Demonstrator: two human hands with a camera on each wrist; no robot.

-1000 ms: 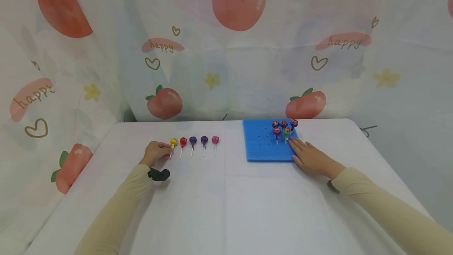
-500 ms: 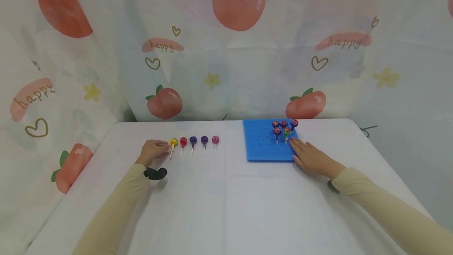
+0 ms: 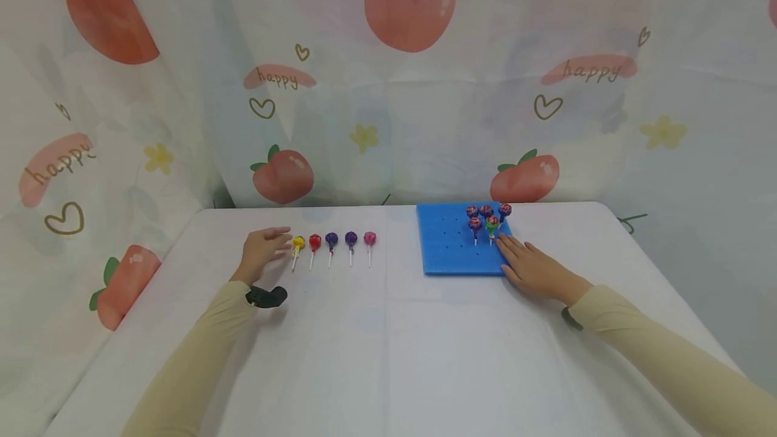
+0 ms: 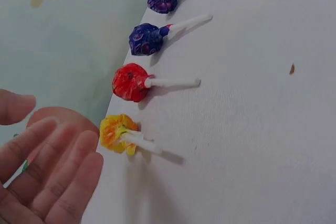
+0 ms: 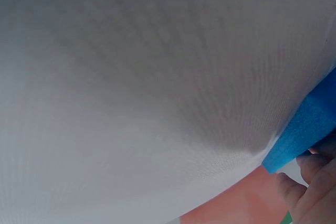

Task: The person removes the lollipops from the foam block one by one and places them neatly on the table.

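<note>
My left hand (image 3: 261, 250) is just left of a yellow lollipop (image 3: 298, 244), its fingers loosely extended and holding nothing. In the left wrist view the yellow lollipop (image 4: 119, 134) lies on the white cloth beside my fingertips. A red lollipop (image 3: 314, 243), two purple lollipops (image 3: 330, 240) and a pink lollipop (image 3: 370, 239) continue the row to the right. My right hand (image 3: 537, 274) rests with straight fingers along the right edge of a blue foam board (image 3: 443, 261). Several wrapped lollipops (image 3: 475, 224) stand upright in the board, one with a green wrapper (image 3: 492, 224).
Small holes dot the blue board's face. A white cloth (image 3: 388, 349) covers the table, and a printed curtain (image 3: 340, 39) hangs behind its far edge. Dark wrist straps (image 3: 267, 297) show at both sleeves.
My left hand has let go of the yellow lollipop's stick, drawn slightly left and lifted its fingers. The yellow lollipop stays in the row. The right hand has not moved.
</note>
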